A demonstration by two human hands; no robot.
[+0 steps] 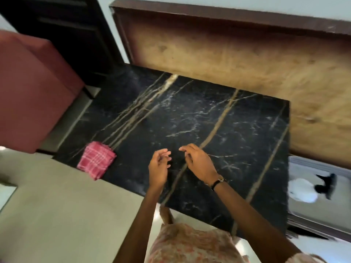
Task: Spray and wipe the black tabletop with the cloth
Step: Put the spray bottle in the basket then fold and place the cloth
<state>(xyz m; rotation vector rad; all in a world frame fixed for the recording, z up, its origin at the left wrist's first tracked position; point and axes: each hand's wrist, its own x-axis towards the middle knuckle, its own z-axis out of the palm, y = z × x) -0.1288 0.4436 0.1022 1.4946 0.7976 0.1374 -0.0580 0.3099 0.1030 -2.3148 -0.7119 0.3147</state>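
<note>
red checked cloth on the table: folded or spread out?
Folded. The red-and-white checked cloth lies as a compact square pad at the near left corner of the black marble tabletop, layered edges showing; neither hand touches it.

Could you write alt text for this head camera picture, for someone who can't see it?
A person's left hand and right hand hover empty, fingers relaxed, over a black tabletop with gold veins. A folded red checked cloth lies at the table's near left corner, untouched.
</note>
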